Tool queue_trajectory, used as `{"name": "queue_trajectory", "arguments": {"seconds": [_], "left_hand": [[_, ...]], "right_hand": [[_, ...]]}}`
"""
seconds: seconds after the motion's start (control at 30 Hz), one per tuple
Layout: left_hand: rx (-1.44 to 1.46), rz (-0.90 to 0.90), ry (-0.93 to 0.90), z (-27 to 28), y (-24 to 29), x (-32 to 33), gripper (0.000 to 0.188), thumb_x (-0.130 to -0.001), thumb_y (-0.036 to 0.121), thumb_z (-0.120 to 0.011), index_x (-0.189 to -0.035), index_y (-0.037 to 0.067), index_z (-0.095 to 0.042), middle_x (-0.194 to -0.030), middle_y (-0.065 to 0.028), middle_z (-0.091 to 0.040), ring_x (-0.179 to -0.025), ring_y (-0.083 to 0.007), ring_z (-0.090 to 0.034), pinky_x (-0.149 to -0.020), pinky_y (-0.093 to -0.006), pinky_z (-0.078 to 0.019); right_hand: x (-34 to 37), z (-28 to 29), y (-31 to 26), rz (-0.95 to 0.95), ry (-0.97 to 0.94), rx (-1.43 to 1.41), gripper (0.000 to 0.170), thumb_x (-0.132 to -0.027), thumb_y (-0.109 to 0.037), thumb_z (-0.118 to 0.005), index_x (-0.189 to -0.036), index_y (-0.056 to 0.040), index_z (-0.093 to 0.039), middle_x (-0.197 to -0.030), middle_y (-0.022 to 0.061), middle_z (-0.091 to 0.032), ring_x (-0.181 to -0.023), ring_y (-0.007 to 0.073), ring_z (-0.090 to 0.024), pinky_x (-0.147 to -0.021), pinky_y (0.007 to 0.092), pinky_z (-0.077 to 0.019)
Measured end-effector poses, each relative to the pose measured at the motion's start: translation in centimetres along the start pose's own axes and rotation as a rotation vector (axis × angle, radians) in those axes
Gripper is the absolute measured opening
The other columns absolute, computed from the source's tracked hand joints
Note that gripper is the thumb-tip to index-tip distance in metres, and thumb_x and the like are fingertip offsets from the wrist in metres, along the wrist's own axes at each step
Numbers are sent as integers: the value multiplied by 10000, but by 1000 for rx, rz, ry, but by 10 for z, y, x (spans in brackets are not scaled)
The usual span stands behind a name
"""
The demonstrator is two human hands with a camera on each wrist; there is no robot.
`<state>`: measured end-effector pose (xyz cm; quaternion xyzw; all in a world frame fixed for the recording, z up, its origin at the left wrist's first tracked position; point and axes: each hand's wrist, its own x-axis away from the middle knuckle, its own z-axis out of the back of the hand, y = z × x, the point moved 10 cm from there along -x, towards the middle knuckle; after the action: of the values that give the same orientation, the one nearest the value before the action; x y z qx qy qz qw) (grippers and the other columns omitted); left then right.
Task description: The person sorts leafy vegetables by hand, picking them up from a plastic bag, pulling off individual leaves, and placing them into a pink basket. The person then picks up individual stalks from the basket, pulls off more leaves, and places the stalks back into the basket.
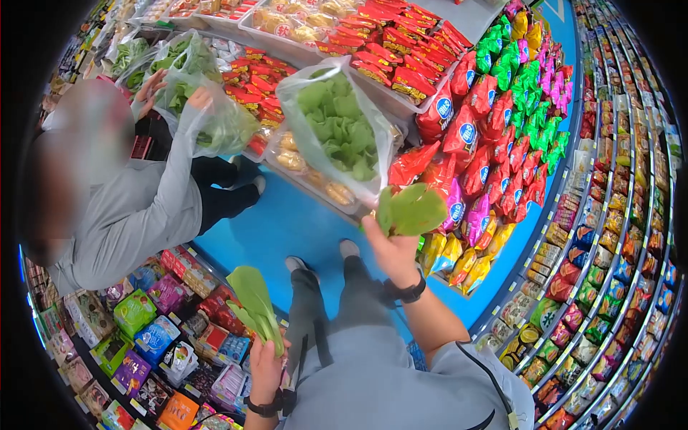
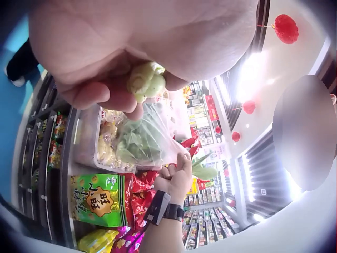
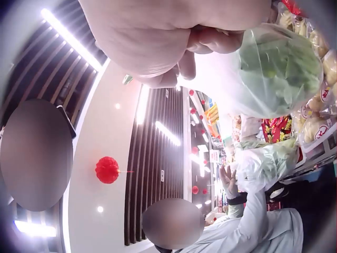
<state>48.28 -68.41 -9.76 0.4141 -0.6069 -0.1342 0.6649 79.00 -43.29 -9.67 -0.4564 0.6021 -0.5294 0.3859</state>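
Observation:
In the head view my left hand (image 1: pixel 266 367) grips a bok choy (image 1: pixel 252 304) low down, leaves pointing up. The left wrist view shows the pale root end of that bok choy (image 2: pixel 146 82) between the fingers of my left hand (image 2: pixel 126 52). My right hand (image 1: pixel 394 251) holds the edge of a clear plastic bag (image 1: pixel 290 89) full of leafy greens (image 1: pixel 337 122). Green leaves (image 1: pixel 412 210) stick up beside its fingers, and in the left wrist view another bok choy (image 2: pixel 202 171) shows just behind that hand. The bag sits over the packaged buns, its mouth gathered toward me.
Red snack bags (image 1: pixel 473 136) are piled right of the bag, red packets (image 1: pixel 394 46) beyond it. A person in a grey top (image 1: pixel 136 215) stands at left, handling another bag of greens (image 1: pixel 204 118). Snack shelves (image 1: pixel 573 272) curve along the right; more packages (image 1: pixel 154 337) line the lower left.

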Motion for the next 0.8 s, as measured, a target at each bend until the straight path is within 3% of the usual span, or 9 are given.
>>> {"name": "queue_trajectory", "arguments": {"seconds": [0.03,0.17,0.27,0.3,0.53,0.8], "left_hand": [[-10,12,0,0,-1,-3,430,-1102,333,-537,-1367,-3,-567,-1021,-87,-682,-827,-116,-570,-748,-265,-460],[-54,40,-56,1,-4,-15,446,-1102,350,-542,-1372,-4,-566,-1011,-84,-684,-826,-118,-570,-752,-270,-460],[-84,72,-74,3,-9,-19,452,-1105,348,-540,-1386,-5,-561,-1012,-82,-684,-841,-122,-578,-759,-273,-463],[-93,76,-79,3,-10,-20,453,-1105,345,-542,-1392,-5,-558,-1022,-83,-684,-852,-124,-583,-762,-275,-466],[-79,98,-99,16,-13,-23,463,-1102,298,-546,-1450,-7,-532,-1225,-96,-656,-982,-142,-634,-781,-288,-495],[-104,112,-77,21,-14,-23,514,-1093,310,-551,-1496,-8,-514,-1254,-86,-653,-993,-144,-644,-758,-280,-497]], "right_hand": [[4,-1,17,-57,-126,72,266,-918,-39,-806,-1144,2,-671,-1066,63,-703,-934,167,-674,-799,335,-547],[5,-9,4,234,-254,372,409,-762,-50,-883,-1131,-7,-710,-1160,194,-710,-964,349,-724,-837,369,-580],[10,-27,-16,368,-310,298,466,-764,-46,-870,-1208,-25,-731,-1187,182,-718,-966,343,-733,-838,382,-590],[13,-32,-15,421,-341,317,488,-806,-33,-835,-1282,-27,-727,-1214,172,-722,-989,341,-746,-835,385,-605],[23,-48,-18,431,-378,333,452,-837,-10,-798,-1284,-18,-729,-1230,151,-731,-979,320,-760,-801,375,-620],[29,-53,-14,434,-389,358,454,-845,-40,-808,-1293,-29,-733,-1221,148,-731,-934,311,-756,-743,374,-609]]}}
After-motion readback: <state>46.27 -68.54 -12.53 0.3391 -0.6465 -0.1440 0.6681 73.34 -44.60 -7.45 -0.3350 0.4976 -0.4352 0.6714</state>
